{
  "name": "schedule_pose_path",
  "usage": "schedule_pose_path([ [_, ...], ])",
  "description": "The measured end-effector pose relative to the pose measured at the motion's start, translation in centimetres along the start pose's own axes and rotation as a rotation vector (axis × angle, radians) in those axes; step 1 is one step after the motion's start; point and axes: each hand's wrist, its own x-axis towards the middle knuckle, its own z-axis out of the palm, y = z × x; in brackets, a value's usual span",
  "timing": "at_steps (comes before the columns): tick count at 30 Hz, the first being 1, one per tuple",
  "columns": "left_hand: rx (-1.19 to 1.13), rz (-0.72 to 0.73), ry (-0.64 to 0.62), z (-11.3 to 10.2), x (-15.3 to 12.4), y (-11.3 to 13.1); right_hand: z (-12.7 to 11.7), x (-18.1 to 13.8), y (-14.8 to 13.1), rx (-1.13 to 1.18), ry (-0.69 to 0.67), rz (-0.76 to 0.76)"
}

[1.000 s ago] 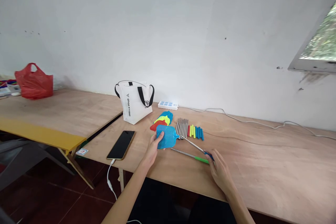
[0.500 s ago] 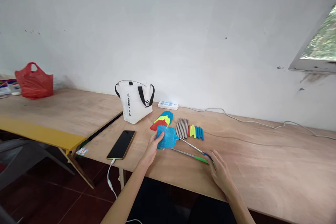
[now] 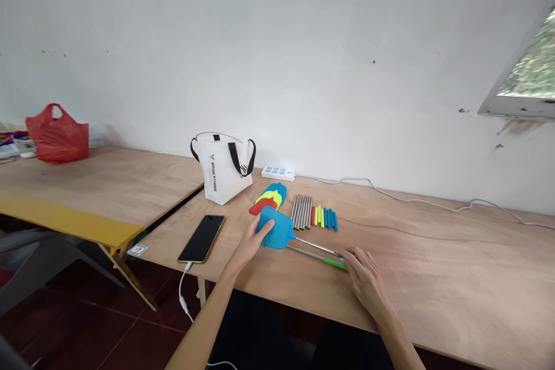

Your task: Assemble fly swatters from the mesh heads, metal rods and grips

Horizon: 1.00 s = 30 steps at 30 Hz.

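A blue fly swatter (image 3: pixel 277 228) with a metal rod is held between both hands near the table's front. My left hand (image 3: pixel 251 243) is closed on its mesh head, thumb on top. My right hand (image 3: pixel 363 273) is closed around the blue handle, most of which the fingers hide. Just below it on the table lies a second swatter with a green handle (image 3: pixel 335 263); its head is mostly hidden behind the blue one. Beyond my left hand rest loose swatter heads in red (image 3: pixel 262 204), yellow (image 3: pixel 273 195) and blue (image 3: pixel 281 188).
Several metal rods (image 3: pixel 302 212) lie side by side, with red, yellow and blue grips (image 3: pixel 330 219) beside them. A phone (image 3: pixel 202 238) on a white cable sits left. Behind stand a white bag (image 3: pixel 225 176) and a power strip (image 3: pixel 278 173). A red bag (image 3: pixel 58 136) is on another table.
The blue swatter has tilted slightly, its rod now lying flatter and closer to the green-handled one. My right hand has shifted slightly right along with the handle.
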Motion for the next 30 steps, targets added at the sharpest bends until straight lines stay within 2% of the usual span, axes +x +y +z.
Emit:
schedule_pose_path([
  [5, 0.01, 0.001, -0.006, 0.7, 0.0, -0.2, -0.4, 0.5, -1.3, 0.073, -0.043, 0.041],
  [12, 0.005, -0.097, -0.024, 2.2, -0.9, 0.1, -0.4, 0.6, -1.6, -0.062, -0.012, 0.077],
  [19, 0.036, -0.246, -0.289, 5.2, -2.9, -0.2, -0.1, 0.8, -1.9, -0.03, -0.087, -0.042],
  [30, 0.079, -0.08, -0.215, 5.9, -2.7, -1.7, 0.5, 1.0, -2.5, -0.045, -0.005, -0.108],
])
